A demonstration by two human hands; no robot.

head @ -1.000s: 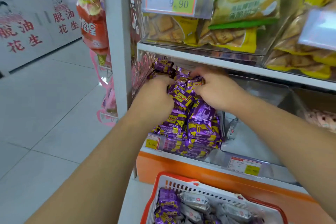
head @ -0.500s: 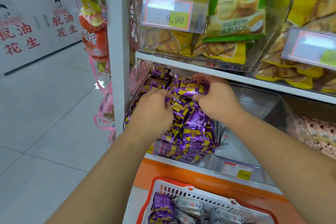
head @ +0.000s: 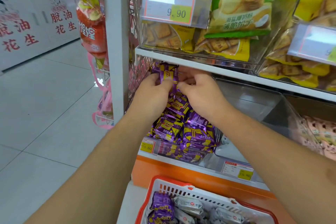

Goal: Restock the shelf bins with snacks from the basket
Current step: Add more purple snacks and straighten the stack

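Head view, the only 1 you have: both of your hands are up at the back top of the purple-snack bin [head: 181, 152], just under the white shelf edge [head: 218, 67]. Your left hand [head: 154, 92] has its grip closed on a purple snack packet [head: 168, 75], thumb across the front of the wrapper. Your right hand [head: 198, 92] pinches the same packet from the other side, fingers curled at its right edge.

The packet stands roughly upright, its long axis running up and down and tilted slightly, its top end almost touching the underside of the shelf. It sits directly between the 2 hands, so neither is nearer. The heap of purple packets [head: 185, 129] lies just below and toward you, sloping down to the bin's clear front.

I judge the coming move is to settle this packet onto the top back of the heap. Room is tight overhead: the shelf edge leaves little clearance, and the pink wire side panel [head: 140, 71] closes off the left. The open room is downward and toward you.

The next bin to the right [head: 254, 107] looks largely bare of stock. The red basket [head: 181, 185] sits below, near your body, holding more purple packets and some grey ones [head: 189, 203].
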